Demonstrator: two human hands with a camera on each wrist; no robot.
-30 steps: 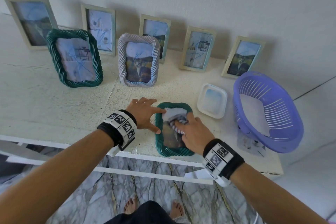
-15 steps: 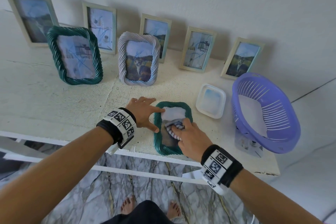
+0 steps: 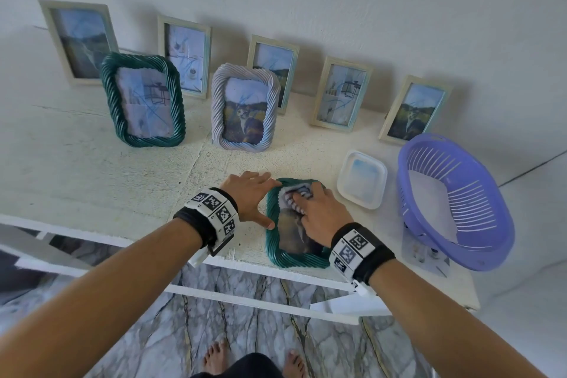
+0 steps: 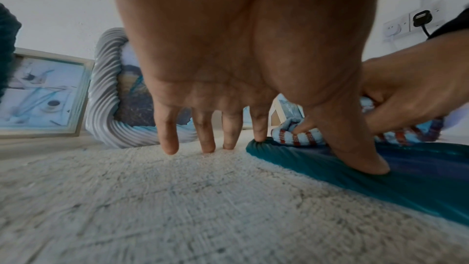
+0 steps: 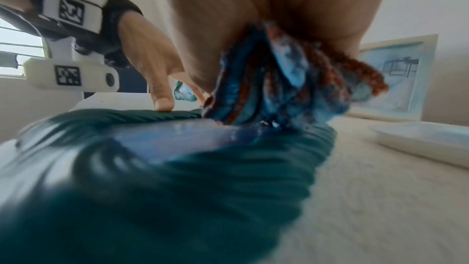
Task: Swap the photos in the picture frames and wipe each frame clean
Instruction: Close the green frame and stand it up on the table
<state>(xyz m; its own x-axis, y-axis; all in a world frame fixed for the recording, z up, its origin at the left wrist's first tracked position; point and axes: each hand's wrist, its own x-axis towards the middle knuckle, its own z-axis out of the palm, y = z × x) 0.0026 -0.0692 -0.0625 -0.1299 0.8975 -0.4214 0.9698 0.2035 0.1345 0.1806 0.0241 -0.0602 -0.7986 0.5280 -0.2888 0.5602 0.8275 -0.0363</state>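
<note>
Head view: found right hand [image 3: 319, 212] bunching striped cloth [image 3: 296, 195] against green frame [image 3: 283, 255] lying flat at tabletop [image 3: 92, 181] front edge, left hand [image 3: 250, 198] spread, thumb and forefinger pressing frame's rim.

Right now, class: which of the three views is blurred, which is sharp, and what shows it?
Right wrist view: most blurred, with the teal frame and cloth smeared. Left wrist view: left hand fairly sharp, tabletop soft. Head view: sharp, though wide-angle bending curves the shelf edge.
</note>
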